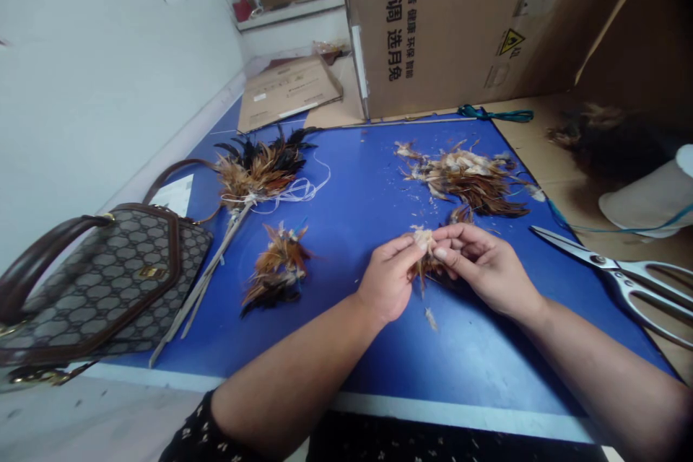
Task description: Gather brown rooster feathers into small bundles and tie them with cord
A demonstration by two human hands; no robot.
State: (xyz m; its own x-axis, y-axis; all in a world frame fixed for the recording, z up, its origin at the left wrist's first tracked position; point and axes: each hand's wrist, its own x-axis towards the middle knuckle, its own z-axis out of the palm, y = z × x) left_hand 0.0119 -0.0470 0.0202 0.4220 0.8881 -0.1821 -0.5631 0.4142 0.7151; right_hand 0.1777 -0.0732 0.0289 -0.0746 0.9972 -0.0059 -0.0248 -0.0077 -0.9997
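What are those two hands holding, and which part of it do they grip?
A small bunch of brown feathers, pinched at its pale quill end by the fingers of the left hand and the right hand; its brown tips hang free.

Even, bright daylight, soft shadows under the hands; wide-angle bending at edges, right corner dim and blurred.

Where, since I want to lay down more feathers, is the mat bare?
Bare blue mat: between feather duster and loose feather pile; near edge, just under left hand and right hand. Crowded: around the feather tuft they pinch, by scissors and handbag.
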